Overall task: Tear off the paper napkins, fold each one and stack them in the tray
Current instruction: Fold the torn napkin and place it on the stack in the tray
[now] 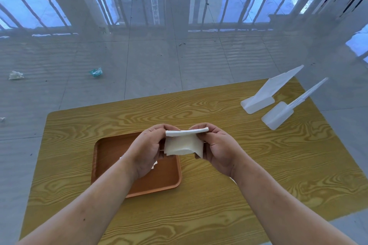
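- Above the right edge of the brown rectangular plastic tray (111, 165), both bare hands hold a white folded paper napkin (182, 144) in the air, clear of the table.
- The left hand (148, 151) pinches the napkin's left end, thumb on the near side and fingers curled round the far side.
- The right hand (216, 148) pinches the right end the same way, its fingers pressed together behind the paper.
- The napkin's top edge is a thick, layered fold running between the two hands; the loose layers hang below it, with one corner drooping at the lower right.
- The tray lies on the yellow wood-grain table (258, 175), left of centre; a sliver of white paper (154, 164) shows in it just beside the left wrist, mostly hidden by the hand.
- Two white plastic stands (264, 97) with long upright blades sit at the table's far right corner, well apart from the hands.
- On the grey tiled floor (149, 61) beyond the table lie a crumpled teal scrap (96, 72) and a crumpled white scrap (15, 75).
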Action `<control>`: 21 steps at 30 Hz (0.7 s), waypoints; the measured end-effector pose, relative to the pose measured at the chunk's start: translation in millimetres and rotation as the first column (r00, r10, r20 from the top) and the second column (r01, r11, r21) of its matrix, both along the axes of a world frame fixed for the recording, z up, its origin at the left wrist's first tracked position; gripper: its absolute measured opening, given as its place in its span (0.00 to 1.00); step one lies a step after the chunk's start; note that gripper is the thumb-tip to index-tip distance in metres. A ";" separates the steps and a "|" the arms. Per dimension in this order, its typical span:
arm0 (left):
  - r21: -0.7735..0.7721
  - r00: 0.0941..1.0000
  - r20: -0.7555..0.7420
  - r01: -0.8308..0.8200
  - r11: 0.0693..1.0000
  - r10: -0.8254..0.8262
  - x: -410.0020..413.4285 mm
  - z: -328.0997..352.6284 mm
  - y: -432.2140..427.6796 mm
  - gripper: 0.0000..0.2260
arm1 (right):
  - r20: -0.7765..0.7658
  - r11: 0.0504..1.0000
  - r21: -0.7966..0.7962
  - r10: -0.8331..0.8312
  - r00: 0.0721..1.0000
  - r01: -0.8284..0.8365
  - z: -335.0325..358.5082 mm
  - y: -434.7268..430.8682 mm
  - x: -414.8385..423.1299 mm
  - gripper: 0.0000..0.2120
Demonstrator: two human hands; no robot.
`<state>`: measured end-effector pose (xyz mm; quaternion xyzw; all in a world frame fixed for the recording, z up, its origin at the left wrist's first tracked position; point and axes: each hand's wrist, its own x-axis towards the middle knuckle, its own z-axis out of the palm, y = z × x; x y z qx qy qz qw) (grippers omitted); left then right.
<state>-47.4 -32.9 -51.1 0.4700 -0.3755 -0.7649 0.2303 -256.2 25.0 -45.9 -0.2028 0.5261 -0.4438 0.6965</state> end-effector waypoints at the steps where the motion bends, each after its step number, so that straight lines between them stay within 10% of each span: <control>1: 0.012 1.000 -0.025 0.002 1.000 -0.001 3.7 -1.6 0.0 0.14 | 0.004 1.000 -0.004 0.006 1.000 -0.006 -0.5 -0.3 2.5 0.17; 6: -0.069 0.997 0.069 -0.021 0.997 0.026 25.7 -8.2 1.6 0.14 | 0.072 0.997 0.015 0.071 0.995 -0.073 -8.8 -7.3 21.0 0.16; 21: -0.392 0.700 0.679 0.091 0.916 0.221 128.5 -101.6 19.9 0.18 | -0.699 0.940 0.111 0.304 0.647 -0.322 -106.1 -24.1 137.1 0.20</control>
